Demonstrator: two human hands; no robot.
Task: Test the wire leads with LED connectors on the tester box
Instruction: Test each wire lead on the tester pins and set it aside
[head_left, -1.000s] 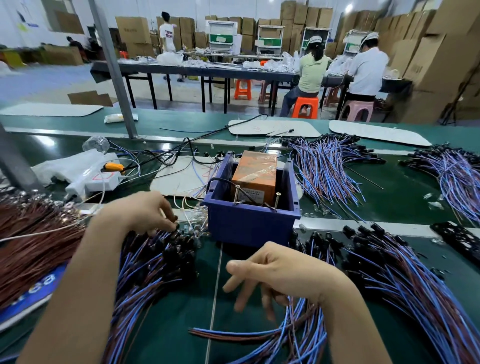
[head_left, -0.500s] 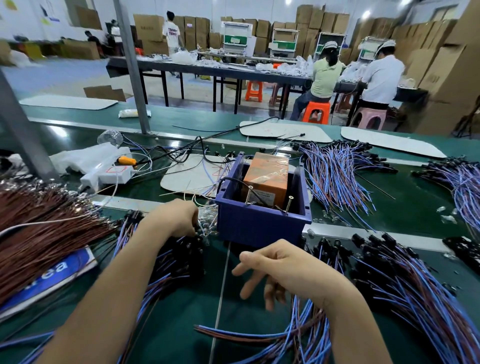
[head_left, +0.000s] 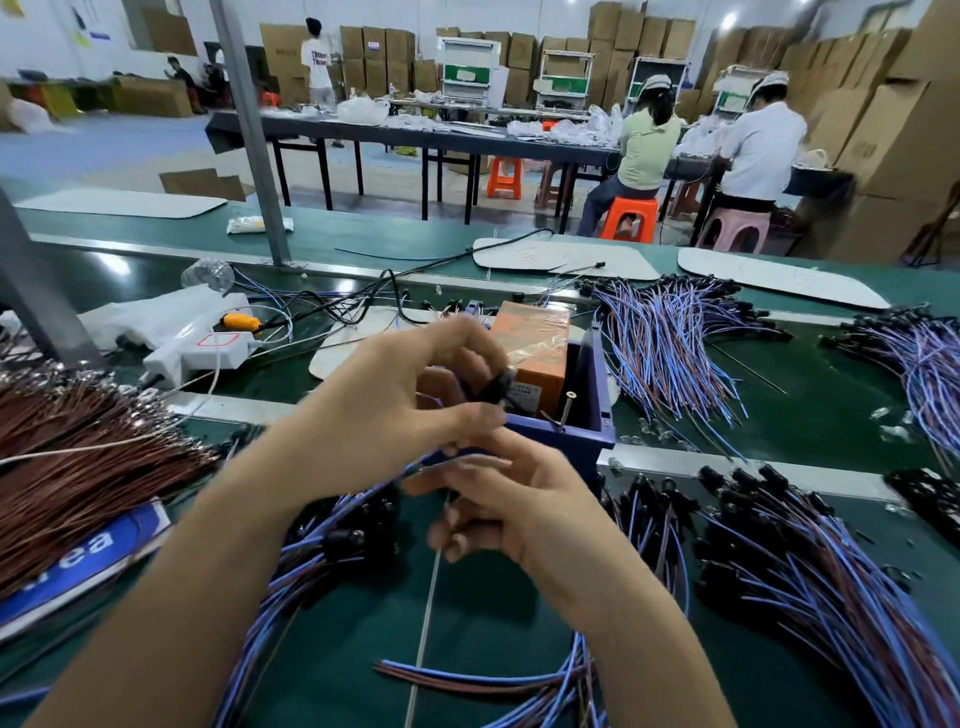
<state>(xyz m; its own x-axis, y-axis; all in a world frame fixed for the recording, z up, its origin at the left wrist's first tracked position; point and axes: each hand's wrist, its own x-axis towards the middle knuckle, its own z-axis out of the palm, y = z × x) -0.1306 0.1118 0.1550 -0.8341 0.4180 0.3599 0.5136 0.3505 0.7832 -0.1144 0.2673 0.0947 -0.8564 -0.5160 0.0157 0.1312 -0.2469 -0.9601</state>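
Now, step: presenting lead (head_left: 415, 467).
Left hand (head_left: 410, 400): fingers pinch LED connector (head_left: 493, 387).
Right hand (head_left: 524, 501): grasp unclear.
Next: touch tester box (head_left: 558, 441) contacts.

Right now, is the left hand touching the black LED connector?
Touching. The head view shows the left hand pinching the black LED connector, in front of the blue tester box.

Bright, even overhead light; ceiling lamps (head_left: 728, 20) flare far beyond the left hand (head_left: 395, 410) and right hand (head_left: 519, 512). Fingertips are motion-blurred. Glare patch on the bench (head_left: 111, 266) beyond-left. Edges bend.
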